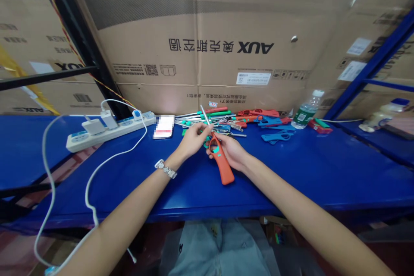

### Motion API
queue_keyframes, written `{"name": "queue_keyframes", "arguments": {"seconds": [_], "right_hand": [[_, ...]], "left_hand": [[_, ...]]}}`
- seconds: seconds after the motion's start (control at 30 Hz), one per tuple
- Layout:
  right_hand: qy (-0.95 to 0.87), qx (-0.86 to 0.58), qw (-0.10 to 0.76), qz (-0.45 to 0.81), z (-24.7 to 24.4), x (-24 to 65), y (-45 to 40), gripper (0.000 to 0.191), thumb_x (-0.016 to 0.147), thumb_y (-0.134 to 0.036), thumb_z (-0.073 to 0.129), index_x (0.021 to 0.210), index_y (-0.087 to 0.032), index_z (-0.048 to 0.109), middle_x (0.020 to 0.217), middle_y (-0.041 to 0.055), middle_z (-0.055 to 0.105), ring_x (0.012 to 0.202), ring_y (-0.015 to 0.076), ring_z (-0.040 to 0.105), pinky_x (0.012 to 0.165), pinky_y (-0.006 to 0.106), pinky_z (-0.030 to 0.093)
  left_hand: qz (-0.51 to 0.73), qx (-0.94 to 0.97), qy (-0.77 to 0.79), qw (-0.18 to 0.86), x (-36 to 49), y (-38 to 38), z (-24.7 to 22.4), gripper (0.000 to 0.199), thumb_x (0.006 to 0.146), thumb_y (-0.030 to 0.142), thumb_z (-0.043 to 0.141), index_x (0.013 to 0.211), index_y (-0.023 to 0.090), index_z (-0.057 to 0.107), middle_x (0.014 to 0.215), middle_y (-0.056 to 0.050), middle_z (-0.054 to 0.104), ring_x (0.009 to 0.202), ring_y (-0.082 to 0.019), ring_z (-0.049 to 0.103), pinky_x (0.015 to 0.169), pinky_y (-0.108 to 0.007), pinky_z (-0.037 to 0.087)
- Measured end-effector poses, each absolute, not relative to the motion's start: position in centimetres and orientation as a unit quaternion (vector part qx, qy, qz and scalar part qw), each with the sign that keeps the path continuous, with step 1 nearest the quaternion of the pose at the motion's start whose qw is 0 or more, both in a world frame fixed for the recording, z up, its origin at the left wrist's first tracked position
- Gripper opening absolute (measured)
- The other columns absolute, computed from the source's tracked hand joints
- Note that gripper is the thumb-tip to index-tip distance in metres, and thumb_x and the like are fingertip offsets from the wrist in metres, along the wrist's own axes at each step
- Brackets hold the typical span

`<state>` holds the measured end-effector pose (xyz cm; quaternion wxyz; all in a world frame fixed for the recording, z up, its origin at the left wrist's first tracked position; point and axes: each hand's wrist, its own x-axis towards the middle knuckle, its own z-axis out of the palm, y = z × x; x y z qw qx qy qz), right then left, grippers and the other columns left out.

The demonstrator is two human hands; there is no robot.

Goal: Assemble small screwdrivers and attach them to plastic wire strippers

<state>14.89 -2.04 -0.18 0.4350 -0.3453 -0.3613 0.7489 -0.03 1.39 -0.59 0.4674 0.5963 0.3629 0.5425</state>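
Observation:
An orange lighter (224,167) with a green trigger and a thin metal rod points away from me, its handle hanging toward the table's front edge. My right hand (233,151) is closed around its upper part, near the trigger ring. My left hand (194,139), with a metal watch on its wrist, pinches at the base of the metal rod. Just beyond my hands lies a pile of metal rods (194,116) with green and red parts. Orange and red casings (258,113) and blue casings (276,136) lie to the right of the pile.
A white power strip (110,131) with plugs and cables lies at the left. A white card (164,126) is beside the pile. A green-labelled bottle (305,112) and a small red-green item (320,126) stand at the right. Cardboard (194,17) rises behind the blue table (291,177).

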Motion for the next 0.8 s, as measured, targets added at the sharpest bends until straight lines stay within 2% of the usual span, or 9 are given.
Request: {"name": "queue_keyframes", "arguments": {"seconds": [0.13,0.2,0.27,0.37,0.47,0.57,0.67,0.8], "right_hand": [[-0.419,-0.33,0.425,0.731,0.5,14.3,-1.9,0.017,0.104,-0.024,0.049,0.111,-0.018,0.063,0.082,0.0039,0.071,0.063,0.0153,0.068,0.056,0.026,0.058],[-0.458,-0.312,0.392,0.735,0.5,14.5,-2.0,0.021,0.102,-0.026,0.055,0.12,-0.02,0.063,0.092,0.0058,0.074,0.069,0.0163,0.072,0.057,0.026,0.058],[-0.506,-0.305,0.357,0.724,0.3,14.9,-2.3,0.033,0.098,-0.031,0.063,0.129,-0.023,0.061,0.097,0.0049,0.074,0.065,0.016,0.071,0.048,0.024,0.053],[-0.559,-0.315,0.399,0.655,-0.5,15.5,-2.7,0.046,0.095,-0.039,0.068,0.138,-0.027,0.058,0.085,-0.0024,0.067,0.045,0.0084,0.055,0.034,0.02,0.036],[-0.58,-0.335,0.467,0.578,-1.3,15.6,-3.1,0.054,0.094,-0.04,0.068,0.144,-0.027,0.054,0.076,-0.0067,0.058,0.04,0.0054,0.043,0.033,0.02,0.031],[-0.604,-0.357,0.497,0.51,-2.1,15.5,-3.1,0.055,0.093,-0.039,0.069,0.144,-0.027,0.056,0.075,-0.0058,0.058,0.044,0.0066,0.044,0.038,0.02,0.034],[-0.619,-0.373,0.509,0.468,-2.8,15.5,-2.9,0.052,0.092,-0.039,0.069,0.142,-0.029,0.059,0.085,-0.0007,0.067,0.056,0.0117,0.054,0.046,0.023,0.043],[-0.661,-0.389,0.519,0.379,-2.9,15.5,-3.0,0.05,0.093,-0.038,0.068,0.141,-0.028,0.061,0.104,0.0051,0.073,0.081,0.0211,0.066,0.07,0.032,0.055]], "left_hand": [[0.536,0.547,0.352,0.538,-0.1,1.1,-0.3,0.029,0.085,0.031,0.083,0.067,0.016,0.066,0.055,0.002,0.054,0.043,-0.008,0.044,0.042,-0.02,0.032],[0.564,0.5,0.331,0.568,-0.7,1.3,0.4,0.024,0.087,0.029,0.081,0.072,0.015,0.069,0.061,0.001,0.058,0.046,-0.008,0.049,0.044,-0.019,0.037],[0.597,0.459,0.308,0.581,-1.3,1.4,1.0,0.015,0.088,0.024,0.079,0.078,0.015,0.072,0.072,-0.002,0.066,0.058,-0.01,0.06,0.053,-0.019,0.047],[0.594,0.456,0.277,0.602,-1.8,1.1,1.5,0.001,0.087,0.017,0.077,0.086,0.016,0.076,0.088,-0.007,0.074,0.077,-0.015,0.07,0.068,-0.022,0.055],[0.553,0.511,0.248,0.61,-1.4,0.6,1.5,0.013,0.081,0.011,0.077,0.092,0.017,0.077,0.097,-0.01,0.077,0.084,-0.018,0.074,0.071,-0.024,0.057],[0.543,0.55,0.231,0.591,-0.8,0.2,1.1,0.021,0.079,0.011,0.077,0.099,0.018,0.077,0.098,-0.01,0.078,0.082,-0.018,0.074,0.07,-0.024,0.058],[0.549,0.551,0.232,0.584,-0.4,0.2,0.8,0.024,0.078,0.013,0.077,0.101,0.019,0.077,0.096,-0.009,0.079,0.08,-0.017,0.074,0.07,-0.025,0.058],[0.556,0.533,0.239,0.591,-0.2,0.2,0.5,0.024,0.076,0.01,0.076,0.099,0.018,0.076,0.097,-0.009,0.08,0.079,-0.017,0.074,0.068,-0.024,0.058]]}}
